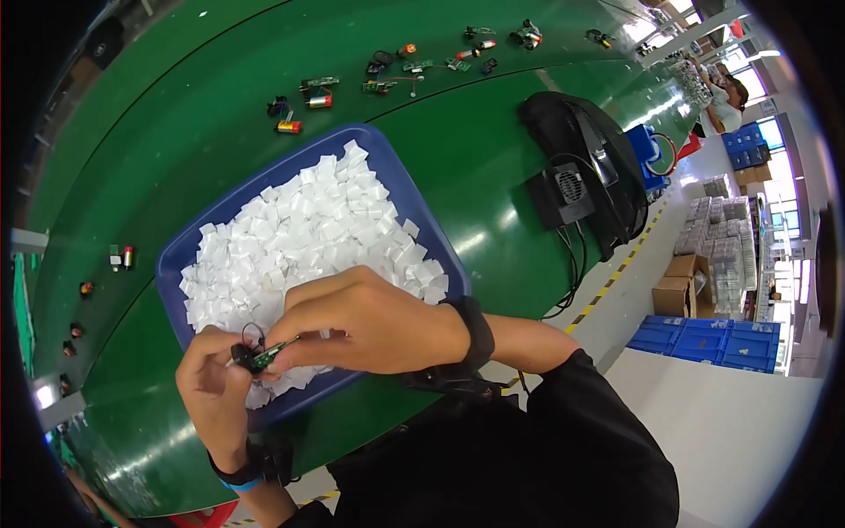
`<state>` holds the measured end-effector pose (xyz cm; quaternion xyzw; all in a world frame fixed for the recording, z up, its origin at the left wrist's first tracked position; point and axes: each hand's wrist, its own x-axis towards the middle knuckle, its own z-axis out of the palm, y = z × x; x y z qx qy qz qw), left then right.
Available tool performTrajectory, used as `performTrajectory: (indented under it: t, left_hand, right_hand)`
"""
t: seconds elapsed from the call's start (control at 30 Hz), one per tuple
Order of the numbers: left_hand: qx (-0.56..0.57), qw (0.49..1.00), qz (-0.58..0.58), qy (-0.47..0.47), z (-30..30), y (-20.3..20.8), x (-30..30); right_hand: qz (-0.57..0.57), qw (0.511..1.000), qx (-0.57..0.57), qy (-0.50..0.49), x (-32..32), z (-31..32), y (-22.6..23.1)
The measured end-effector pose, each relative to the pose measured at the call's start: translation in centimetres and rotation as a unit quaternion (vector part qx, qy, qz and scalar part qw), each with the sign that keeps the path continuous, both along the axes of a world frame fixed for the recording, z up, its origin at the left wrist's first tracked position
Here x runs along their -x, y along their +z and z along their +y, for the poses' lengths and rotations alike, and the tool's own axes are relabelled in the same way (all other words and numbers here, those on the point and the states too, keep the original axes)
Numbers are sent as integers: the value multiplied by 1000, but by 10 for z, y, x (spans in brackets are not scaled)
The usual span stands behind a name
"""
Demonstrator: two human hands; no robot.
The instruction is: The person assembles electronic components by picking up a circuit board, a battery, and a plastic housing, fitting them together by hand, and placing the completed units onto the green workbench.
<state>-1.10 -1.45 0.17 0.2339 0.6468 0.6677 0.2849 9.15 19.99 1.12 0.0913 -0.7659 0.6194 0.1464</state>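
Observation:
A blue tray (400, 189) full of small white foam squares (299, 233) sits on a green conveyor belt (176, 132). Over its near edge, my left hand (211, 378) and my right hand (370, 321) together pinch a small green circuit board with black wires and a black part (260, 354). My left fingers grip the board's left end at the black part. The right fingers close on its right end. Both wrists wear dark bands.
Several small assemblies with boards, wires and red-capped cylinders (304, 97) lie along the far belt; a few more (123, 257) lie on the left. A black fan (585, 172) stands at the belt's right edge. Blue crates (704, 339) and cardboard boxes (687, 286) stand on the floor; another person (726, 97) works far right.

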Motion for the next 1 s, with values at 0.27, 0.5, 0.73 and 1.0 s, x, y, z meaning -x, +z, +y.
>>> performTrajectory:
  t: [0.27,0.5,0.73,1.0]
  left_hand:
    - [-19,1000,-2,-3,3,4,-6]
    - [-12,1000,-26,-13,3,2,-5]
    - [57,998,-14,-1,11,13,-3]
    - [58,939,329,-79,15,14,0]
  right_hand:
    - [72,997,-3,11,3,-3,-10]
    - [91,996,-18,0,2,-4,-11]
    - [117,987,-98,-46,4,-4,-15]
    - [127,935,-319,-93,-2,2,-12]
